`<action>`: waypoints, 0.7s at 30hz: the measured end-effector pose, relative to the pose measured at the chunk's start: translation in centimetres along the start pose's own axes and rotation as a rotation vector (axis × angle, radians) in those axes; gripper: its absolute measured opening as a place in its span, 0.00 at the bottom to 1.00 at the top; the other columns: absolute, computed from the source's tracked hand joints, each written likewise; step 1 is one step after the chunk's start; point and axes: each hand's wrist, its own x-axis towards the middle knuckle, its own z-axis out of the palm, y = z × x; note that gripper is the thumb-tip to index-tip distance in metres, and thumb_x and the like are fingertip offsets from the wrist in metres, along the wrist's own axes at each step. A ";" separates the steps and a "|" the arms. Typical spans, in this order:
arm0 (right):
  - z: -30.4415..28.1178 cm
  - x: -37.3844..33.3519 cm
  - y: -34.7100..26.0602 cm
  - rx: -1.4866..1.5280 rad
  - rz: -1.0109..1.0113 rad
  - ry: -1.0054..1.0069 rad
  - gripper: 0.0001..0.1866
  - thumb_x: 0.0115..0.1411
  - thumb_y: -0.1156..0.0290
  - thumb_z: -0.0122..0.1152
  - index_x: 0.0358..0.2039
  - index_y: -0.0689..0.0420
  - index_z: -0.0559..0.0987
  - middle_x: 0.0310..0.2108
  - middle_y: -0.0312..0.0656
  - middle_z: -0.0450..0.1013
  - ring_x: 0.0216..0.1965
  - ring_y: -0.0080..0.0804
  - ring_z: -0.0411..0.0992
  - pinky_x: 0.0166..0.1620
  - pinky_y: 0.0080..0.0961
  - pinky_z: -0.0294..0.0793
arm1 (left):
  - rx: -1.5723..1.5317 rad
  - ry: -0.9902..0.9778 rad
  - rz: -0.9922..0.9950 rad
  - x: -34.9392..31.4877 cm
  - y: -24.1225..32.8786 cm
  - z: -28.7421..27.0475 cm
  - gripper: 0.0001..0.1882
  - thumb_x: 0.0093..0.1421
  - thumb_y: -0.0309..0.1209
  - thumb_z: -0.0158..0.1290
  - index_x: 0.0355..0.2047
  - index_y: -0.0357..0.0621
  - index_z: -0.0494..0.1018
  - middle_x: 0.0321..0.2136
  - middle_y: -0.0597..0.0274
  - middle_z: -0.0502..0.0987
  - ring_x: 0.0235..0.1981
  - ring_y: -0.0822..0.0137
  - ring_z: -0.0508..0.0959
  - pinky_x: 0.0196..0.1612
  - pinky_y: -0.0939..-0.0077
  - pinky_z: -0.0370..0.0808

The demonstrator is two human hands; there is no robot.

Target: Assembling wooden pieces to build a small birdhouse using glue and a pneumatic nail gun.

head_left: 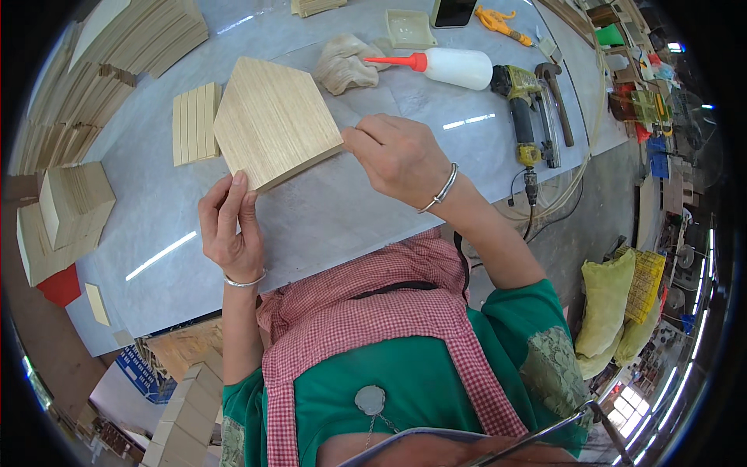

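Observation:
A pale wooden house-shaped piece, with a pointed end and a visible thick side, rests on the table in front of me. My left hand grips its near left corner, fingertips on the top face and edge. At the near right corner, my right hand is closed with thumb and forefinger pinched against the wood. Whether a small part sits between those fingers is hidden. Thin wooden strips lie side by side, just left of the piece. Beyond it is a crumpled whitish cloth.
A white squeeze bottle with a red nozzle lies beyond my right hand. Farther right are a nail gun with a hose and a hammer. Stacked wooden panels crowd the far left. A shallow clear tray stands at the back.

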 end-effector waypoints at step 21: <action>0.7 -0.9 0.2 0.068 0.017 0.074 0.09 0.47 0.79 0.61 0.32 0.62 0.75 0.26 0.40 0.70 0.25 0.34 0.72 0.27 0.25 0.72 | 0.016 -0.038 -0.010 -0.1 0.0 -0.1 0.11 0.57 0.21 0.56 0.41 0.39 0.76 0.37 0.55 0.75 0.38 0.63 0.76 0.40 0.73 0.74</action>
